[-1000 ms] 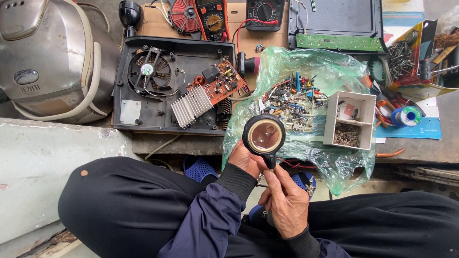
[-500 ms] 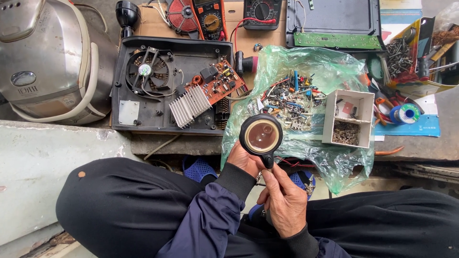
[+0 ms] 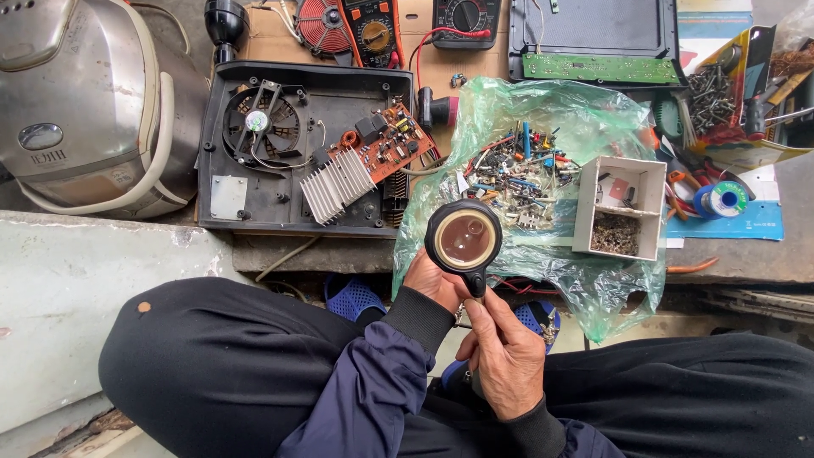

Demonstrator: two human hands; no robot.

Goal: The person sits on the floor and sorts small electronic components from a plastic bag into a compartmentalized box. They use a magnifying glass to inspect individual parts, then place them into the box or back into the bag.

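My right hand (image 3: 502, 360) grips the black handle of a round magnifying glass (image 3: 463, 238) held over my lap at the bench edge. My left hand (image 3: 434, 282) sits right under the lens with its fingers curled against the rim; anything between them is hidden by the lens. Just beyond the lens lies a green plastic bag (image 3: 593, 288) spread open with several small electronic parts (image 3: 517, 174) on it.
An opened black appliance base (image 3: 246, 203) with a fan (image 3: 259, 125), a heat sink and an orange circuit board (image 3: 392, 144) lies to the left. A white two-compartment box (image 3: 623, 208), solder spool (image 3: 721, 201), two multimeters, a silver rice cooker (image 3: 85, 102) and tools surround them.
The magnifying glass and both hands have stayed almost in place; the lens has only shifted very slightly.
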